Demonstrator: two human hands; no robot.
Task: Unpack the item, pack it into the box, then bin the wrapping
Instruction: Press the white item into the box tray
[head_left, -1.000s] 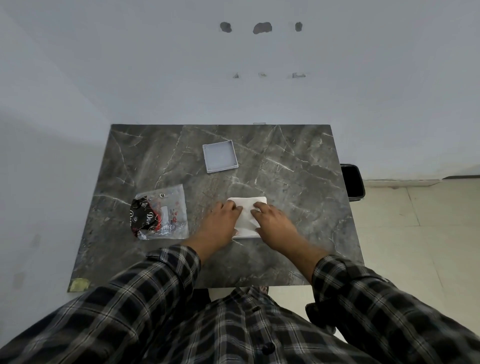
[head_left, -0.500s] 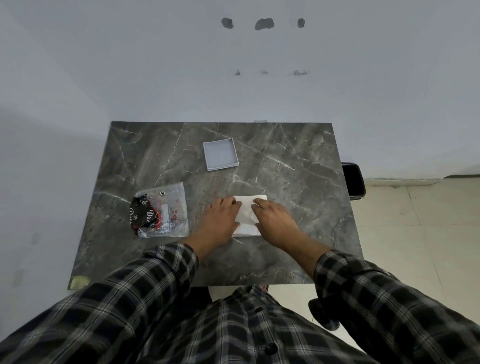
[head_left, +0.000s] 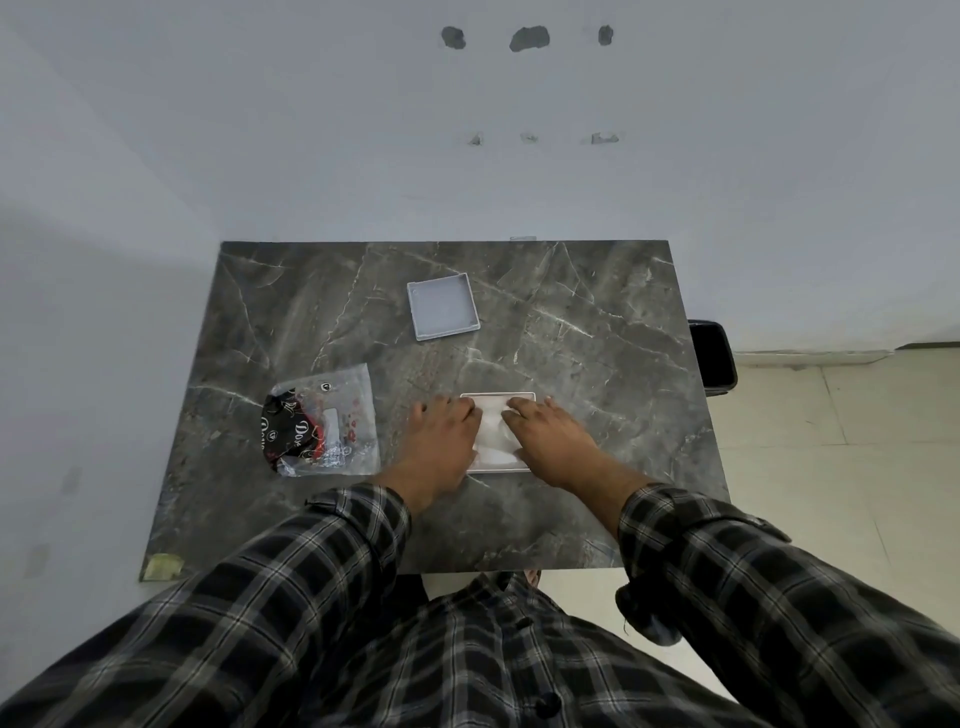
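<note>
A shallow white box (head_left: 497, 397) lies on the near middle of the dark marble table (head_left: 597, 364), with a white sheet (head_left: 493, 431) inside it. My left hand (head_left: 441, 436) rests flat over the box's left edge, fingers spread. My right hand (head_left: 550, 434) lies flat on the sheet's right side, fingertips pressing down. To the left lies a clear plastic bag (head_left: 348, 410) holding a black printed item (head_left: 283, 431) with red markings. A square pale lid or tray (head_left: 442, 306) sits open side up further back.
A black bin (head_left: 714, 356) stands on the floor just off the table's right edge. A scrap of yellowish tape (head_left: 163, 566) marks the near left table corner. Walls close in behind and to the left; tiled floor lies to the right.
Both hands stay on the white box, with the fingertips shifted slightly. The sheet now lies flatter, and the box's far rim shows as a straight edge.
</note>
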